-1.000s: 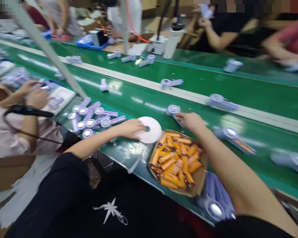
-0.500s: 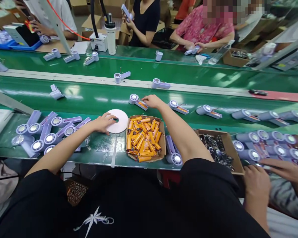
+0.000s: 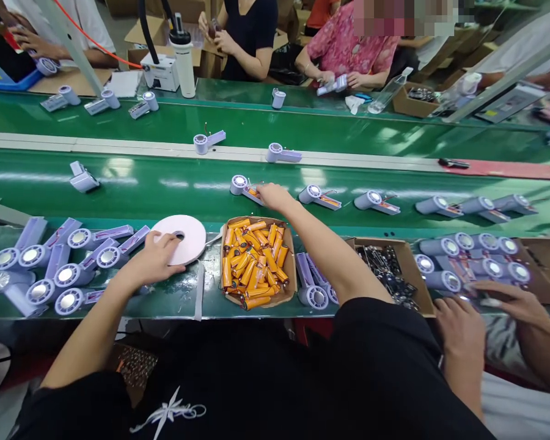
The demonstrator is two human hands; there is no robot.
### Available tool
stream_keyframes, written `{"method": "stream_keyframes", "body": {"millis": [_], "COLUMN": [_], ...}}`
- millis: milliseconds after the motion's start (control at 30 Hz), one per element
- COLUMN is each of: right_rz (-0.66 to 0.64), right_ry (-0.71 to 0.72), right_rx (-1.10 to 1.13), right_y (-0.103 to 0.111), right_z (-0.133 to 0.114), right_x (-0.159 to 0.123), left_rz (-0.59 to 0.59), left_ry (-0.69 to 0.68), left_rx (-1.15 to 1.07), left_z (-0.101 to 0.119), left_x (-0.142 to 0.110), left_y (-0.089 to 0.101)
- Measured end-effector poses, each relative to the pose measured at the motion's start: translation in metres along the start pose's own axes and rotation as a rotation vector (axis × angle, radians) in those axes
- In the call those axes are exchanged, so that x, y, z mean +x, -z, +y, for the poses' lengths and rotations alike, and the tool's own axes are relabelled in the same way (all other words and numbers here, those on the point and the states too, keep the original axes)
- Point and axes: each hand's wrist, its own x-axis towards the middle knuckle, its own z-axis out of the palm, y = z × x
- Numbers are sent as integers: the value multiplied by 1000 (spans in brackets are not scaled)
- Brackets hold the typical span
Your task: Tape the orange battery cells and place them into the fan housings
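Note:
My left hand [image 3: 153,260] rests with fingers spread on the edge of a white tape roll [image 3: 183,237] lying flat on the green bench. My right hand [image 3: 274,195] reaches out over the conveyor belt [image 3: 165,183] and its fingertips pinch the handle of a lilac handheld fan [image 3: 244,187] with an orange battery in it. Between my arms sits a cardboard tray [image 3: 291,269] heaped with orange batteries [image 3: 252,260]. A pile of lilac fans [image 3: 55,263] lies to the left of my left hand.
More fans [image 3: 373,201] ride the belt to the right. A box of small dark parts [image 3: 389,272] and another fan pile [image 3: 472,260] lie at right, where a co-worker's hands [image 3: 486,311] work. Other people sit across the far belt; a white bottle [image 3: 183,55] stands there.
The view has steadied and shifted right. My left hand slid towards me to the tape roll's near edge. My right hand stays on the same fan on the belt.

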Motion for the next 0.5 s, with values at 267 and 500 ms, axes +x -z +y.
{"method": "stream_keyframes", "body": {"millis": [267, 500], "right_rz": [167, 135], "right_ry": [-56, -27], "right_rx": [54, 58], "right_y": [-12, -13], "right_z": [7, 24], "right_x": [-13, -24], "left_rz": [46, -54], "left_ry": [173, 256], "left_rx": [79, 109], "left_z": [8, 14], "left_x": [-28, -56], "left_y": [-24, -14]}}
